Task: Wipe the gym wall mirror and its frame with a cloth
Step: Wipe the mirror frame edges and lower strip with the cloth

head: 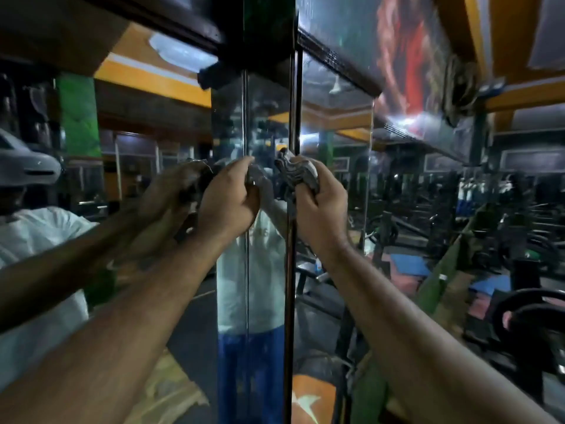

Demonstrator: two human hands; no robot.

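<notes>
We hold the crumpled grey cloth (298, 175) bunched between both hands (227, 200), left and right (321, 206) each gripping an end. The dark vertical mirror frame strip (289, 270) runs straight up between them, nearer our right hand.

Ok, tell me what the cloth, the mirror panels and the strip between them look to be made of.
Cloth: soft woven fabric, grey and matte; it bunches into folds in the right hand.
Mirror panel: glass with a glossy finish; it gives sharp reflections of the arms and the gym.
Vertical strip: dark and shiny, probably polished metal or lacquered trim; the frame leaves that open.
</notes>
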